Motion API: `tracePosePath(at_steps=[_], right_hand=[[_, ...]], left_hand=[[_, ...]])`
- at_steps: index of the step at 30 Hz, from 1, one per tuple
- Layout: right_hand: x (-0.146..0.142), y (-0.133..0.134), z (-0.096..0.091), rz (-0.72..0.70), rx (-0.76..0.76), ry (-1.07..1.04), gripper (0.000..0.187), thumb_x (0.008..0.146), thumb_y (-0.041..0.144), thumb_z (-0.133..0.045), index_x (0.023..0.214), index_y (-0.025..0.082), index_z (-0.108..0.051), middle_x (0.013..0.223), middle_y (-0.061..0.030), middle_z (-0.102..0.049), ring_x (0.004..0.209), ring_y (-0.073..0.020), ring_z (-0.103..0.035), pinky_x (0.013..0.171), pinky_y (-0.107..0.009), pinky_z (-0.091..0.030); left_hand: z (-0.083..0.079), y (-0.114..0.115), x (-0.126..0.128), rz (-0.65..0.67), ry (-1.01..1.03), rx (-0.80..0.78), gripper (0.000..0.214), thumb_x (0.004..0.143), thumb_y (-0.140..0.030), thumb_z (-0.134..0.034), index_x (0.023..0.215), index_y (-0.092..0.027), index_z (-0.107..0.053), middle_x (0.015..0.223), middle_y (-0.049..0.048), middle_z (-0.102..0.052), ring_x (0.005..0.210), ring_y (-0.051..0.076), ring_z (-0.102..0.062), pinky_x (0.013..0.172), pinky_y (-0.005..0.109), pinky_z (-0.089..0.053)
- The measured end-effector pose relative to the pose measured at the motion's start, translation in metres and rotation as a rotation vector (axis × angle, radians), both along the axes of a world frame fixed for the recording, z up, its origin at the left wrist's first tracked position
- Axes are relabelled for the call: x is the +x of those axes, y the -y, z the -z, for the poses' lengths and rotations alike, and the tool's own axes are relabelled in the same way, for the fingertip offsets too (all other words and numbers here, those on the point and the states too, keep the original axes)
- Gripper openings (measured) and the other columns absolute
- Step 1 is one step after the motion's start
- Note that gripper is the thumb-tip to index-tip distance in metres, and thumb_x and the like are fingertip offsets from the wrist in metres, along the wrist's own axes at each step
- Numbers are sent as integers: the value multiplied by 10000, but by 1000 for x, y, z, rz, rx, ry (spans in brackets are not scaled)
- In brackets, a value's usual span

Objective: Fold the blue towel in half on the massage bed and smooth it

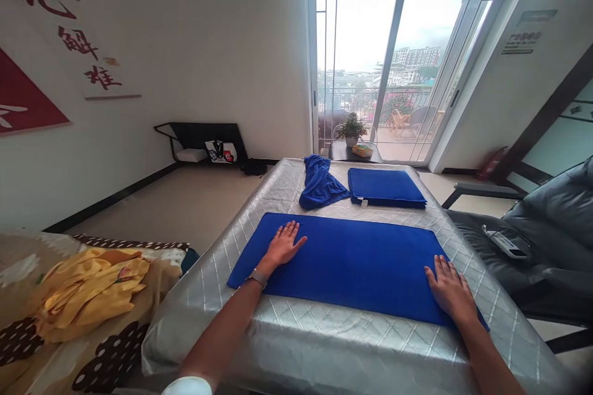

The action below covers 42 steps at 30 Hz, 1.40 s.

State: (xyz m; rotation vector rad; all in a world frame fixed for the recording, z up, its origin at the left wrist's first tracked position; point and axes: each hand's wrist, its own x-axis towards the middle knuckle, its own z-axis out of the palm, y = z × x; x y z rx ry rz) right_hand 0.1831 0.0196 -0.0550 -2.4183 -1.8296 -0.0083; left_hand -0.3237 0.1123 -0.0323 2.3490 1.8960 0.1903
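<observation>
A blue towel [356,259] lies spread flat across the silver quilted table cover [324,327]. My left hand [283,244] rests palm down on the towel's left part, fingers stretched out. Toward its right end, my right hand [450,287] also lies flat with the fingers extended. Beyond the towel, a folded stack of blue towels [386,186] sits at the back right, a small white tag at its near edge. To the left of that stack is a crumpled blue towel [319,184], heaped loosely.
A black armchair [491,247] with a power strip [504,242] on its seat stands at right. Yellow cloth [97,284] lies on patterned bedding at left. Behind the table are a small stand with a potted plant [352,128] and a sliding glass door [356,31].
</observation>
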Motion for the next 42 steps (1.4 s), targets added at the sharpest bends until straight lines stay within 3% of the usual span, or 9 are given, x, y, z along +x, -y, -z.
tracePosePath(at_steps=[5,13,16,21,24,27,31,37,42], right_hand=[[0,0,0,7,-16,8,816,942,534,-96,1593,65,-245,1668,-106,-234,1531,-273,-195,1244,-486,-145],[-9,-7,-15,41,-78,50,757,969,463,-102,1576,54,-295,1656,-124,-257,1524,-288,-223,1230,-525,-178],[-50,-23,-33,-57,-42,110,715,994,412,-110,1559,32,-328,1644,-140,-284,1522,-285,-229,1234,-490,-168],[-165,-68,-56,-353,-24,11,652,1026,413,-150,1578,111,-319,1647,-73,-289,1532,-209,-202,1245,-405,-132],[-216,-94,-55,-424,-79,-78,654,1036,435,-165,1587,105,-288,1653,-66,-267,1536,-197,-182,1247,-386,-124],[-234,-109,-45,-442,-109,-101,659,1040,456,-169,1596,114,-259,1661,-62,-245,1540,-198,-161,1249,-385,-96],[-205,-111,-32,-421,-102,-77,657,1037,488,-145,1609,177,-233,1674,-28,-205,1546,-190,-128,1251,-398,-71],[-75,-104,-19,-212,-67,-47,666,1008,446,-194,1596,143,-271,1668,-57,-241,1539,-212,-172,1250,-432,-95],[7,-100,-25,4,257,-418,748,939,665,-219,1234,144,-666,1400,-171,-595,1354,-302,-479,1156,-475,-318]], left_hand=[[2,-9,-72,-228,-23,-13,836,1000,-661,-124,1596,-82,-217,1668,146,-180,1545,262,-165,1247,463,-140],[6,-8,-76,-256,-22,45,832,1004,-656,-137,1587,-74,-255,1662,148,-222,1542,258,-184,1255,445,-126],[9,-8,-76,-257,-17,62,826,1006,-658,-143,1587,-84,-264,1660,143,-229,1540,259,-192,1255,445,-130],[11,-9,-78,-263,-24,65,814,1010,-658,-151,1588,-96,-267,1659,136,-230,1536,262,-207,1251,455,-157],[10,-9,-78,-259,-36,56,811,1011,-656,-159,1590,-97,-261,1662,133,-226,1539,257,-195,1256,445,-143],[12,-10,-80,-252,-41,50,813,1012,-654,-161,1590,-91,-258,1662,134,-226,1541,259,-189,1256,452,-148],[19,-12,-82,-249,-50,87,801,1013,-649,-153,1583,-104,-288,1654,130,-254,1534,259,-219,1253,461,-168],[22,-12,-84,-259,-59,110,780,1014,-643,-185,1582,-122,-303,1645,127,-282,1524,271,-249,1249,470,-195],[20,-13,-84,-255,-59,102,767,1013,-637,-205,1581,-131,-307,1645,120,-285,1525,263,-246,1250,465,-191]])
